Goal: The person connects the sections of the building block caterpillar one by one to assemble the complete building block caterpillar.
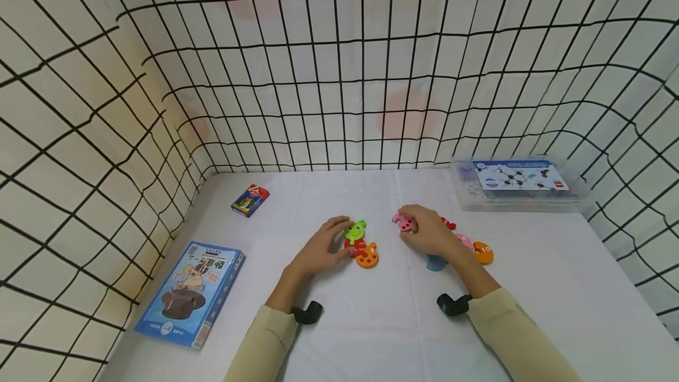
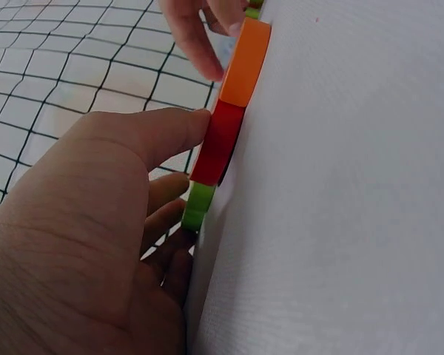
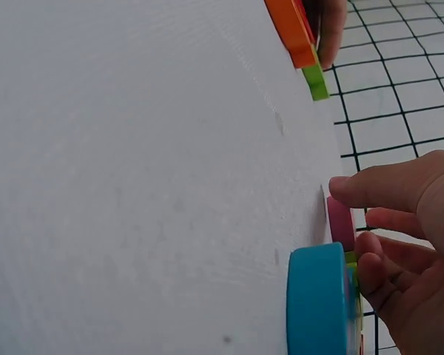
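Observation:
My left hand lies around a short joined row of flat puzzle pieces, thumb at the red piece and fingers by the green smiling head piece. An orange spotted piece marked 3 adjoins the red one. To the right, my right hand pinches a pink spotted piece between thumb and fingers, low over the white table. Partly hidden under that hand and forearm are a blue piece, a red piece, a light pink piece and an orange piece marked 10.
A blue box with a pot picture lies at the left, and a small card-sized box farther back. Toward the back right stands a clear plastic case with a printed label. Black wire grid encloses the table's back and sides.

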Motion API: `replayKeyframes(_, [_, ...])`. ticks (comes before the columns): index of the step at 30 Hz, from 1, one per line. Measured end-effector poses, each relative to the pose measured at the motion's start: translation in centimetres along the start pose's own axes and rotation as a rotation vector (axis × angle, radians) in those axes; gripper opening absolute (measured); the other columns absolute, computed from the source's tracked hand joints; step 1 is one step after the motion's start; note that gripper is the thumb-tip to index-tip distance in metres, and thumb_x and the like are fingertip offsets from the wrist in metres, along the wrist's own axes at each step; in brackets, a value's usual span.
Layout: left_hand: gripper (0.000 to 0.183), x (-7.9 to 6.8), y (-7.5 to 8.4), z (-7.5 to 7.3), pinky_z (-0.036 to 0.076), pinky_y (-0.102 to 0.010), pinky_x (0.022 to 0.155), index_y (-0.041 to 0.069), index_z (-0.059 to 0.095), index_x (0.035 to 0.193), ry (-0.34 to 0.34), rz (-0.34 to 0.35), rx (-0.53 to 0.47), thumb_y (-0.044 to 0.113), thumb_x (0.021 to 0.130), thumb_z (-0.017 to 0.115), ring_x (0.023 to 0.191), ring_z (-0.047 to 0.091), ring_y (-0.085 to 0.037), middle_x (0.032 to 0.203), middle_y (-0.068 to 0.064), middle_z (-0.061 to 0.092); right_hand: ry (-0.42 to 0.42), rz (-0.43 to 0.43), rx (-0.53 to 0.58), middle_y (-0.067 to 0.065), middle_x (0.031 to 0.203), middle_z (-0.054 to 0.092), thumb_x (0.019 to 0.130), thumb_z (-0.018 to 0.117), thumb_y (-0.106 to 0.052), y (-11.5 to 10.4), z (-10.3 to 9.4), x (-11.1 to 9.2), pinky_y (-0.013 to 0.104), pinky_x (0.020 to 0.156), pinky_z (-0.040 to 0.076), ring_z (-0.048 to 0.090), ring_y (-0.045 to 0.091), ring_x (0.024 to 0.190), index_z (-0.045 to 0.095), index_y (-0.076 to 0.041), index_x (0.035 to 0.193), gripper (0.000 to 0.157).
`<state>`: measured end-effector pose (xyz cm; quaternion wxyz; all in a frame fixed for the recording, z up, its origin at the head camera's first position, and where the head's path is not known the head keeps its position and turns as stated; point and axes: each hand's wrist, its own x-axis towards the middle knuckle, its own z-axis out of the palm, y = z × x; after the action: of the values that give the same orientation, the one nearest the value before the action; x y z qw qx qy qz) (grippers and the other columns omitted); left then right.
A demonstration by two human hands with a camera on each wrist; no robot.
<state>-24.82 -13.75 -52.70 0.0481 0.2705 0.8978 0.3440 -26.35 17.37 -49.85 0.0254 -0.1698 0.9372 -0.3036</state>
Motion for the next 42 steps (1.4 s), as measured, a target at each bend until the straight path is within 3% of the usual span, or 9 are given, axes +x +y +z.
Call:
replayKeyframes(3, [0.061, 0.0, 0.0, 0.0, 0.032, -0.051, 0.124, 0.02, 0.047, 0.154, 0.003, -0.007, 0.007, 0.035, 0.098, 0.064, 0.154, 0.034, -0.023, 0.162, 0.001, 0.039, -0.037, 0.046, -0.005, 0.02, 0.147, 0.057, 0.092, 0.075, -0.019, 0.0, 0.1, 0.1, 0.059, 0.112, 0.044, 0.056, 0.039, 0.13, 0.057, -0.004, 0.144, 0.057])
replayKeyframes(7, [0.057, 0.0, 0.0, 0.0, 0.03, -0.049, 0.125, 0.02, 0.047, 0.154, 0.003, -0.015, 0.016, 0.036, 0.102, 0.06, 0.154, 0.035, -0.022, 0.162, 0.002, 0.041, -0.064, 0.081, -0.012, 0.015, 0.136, 0.064, 0.094, 0.075, -0.022, 0.0, 0.1, 0.0, 0.05, 0.101, 0.053, 0.057, 0.029, 0.107, 0.06, -0.008, 0.142, 0.052])
replayKeyframes(22, [0.054, 0.1, 0.0, 0.0, 0.031, -0.049, 0.125, 0.021, 0.049, 0.153, 0.002, -0.022, 0.017, 0.035, 0.103, 0.059, 0.154, 0.033, -0.023, 0.162, 0.001, 0.041, -0.019, 0.02, 0.022, 0.004, 0.1, 0.064, 0.091, 0.078, -0.02, -0.1, -0.1, -0.6, 0.031, 0.077, 0.049, 0.054, 0.021, 0.09, 0.065, -0.011, 0.134, 0.046])
replayKeyframes(26, [0.059, 0.1, 0.1, 0.2, 0.032, -0.049, 0.125, 0.023, 0.049, 0.153, 0.009, -0.039, 0.016, 0.045, 0.1, 0.062, 0.153, 0.034, -0.022, 0.161, 0.002, 0.041, -0.013, -0.002, 0.024, 0.003, 0.101, 0.065, 0.092, 0.078, -0.02, 0.0, -0.1, -0.8, 0.03, 0.075, 0.049, 0.054, 0.02, 0.088, 0.066, -0.013, 0.135, 0.046])
replayKeyframes(31, [0.074, 0.3, 0.2, 0.5, 0.035, -0.05, 0.123, 0.027, 0.047, 0.154, -0.002, -0.082, 0.026, 0.058, 0.09, 0.071, 0.153, 0.034, -0.021, 0.162, 0.003, 0.04, -0.013, -0.035, 0.002, 0.001, 0.108, 0.066, 0.092, 0.078, -0.022, -0.3, -0.1, -1.1, 0.031, 0.081, 0.051, 0.055, 0.018, 0.092, 0.066, -0.016, 0.134, 0.044])
replayKeyframes(42, [0.075, 0.3, 0.3, 0.5, 0.035, -0.053, 0.122, 0.027, 0.048, 0.153, 0.0, -0.1, 0.023, 0.054, 0.088, 0.074, 0.153, 0.035, -0.023, 0.163, 0.004, 0.04, -0.007, -0.068, 0.045, -0.003, 0.11, 0.068, 0.092, 0.078, -0.024, -1.8, 0.5, -1.6, 0.029, 0.079, 0.053, 0.057, 0.016, 0.094, 0.067, -0.019, 0.133, 0.044])
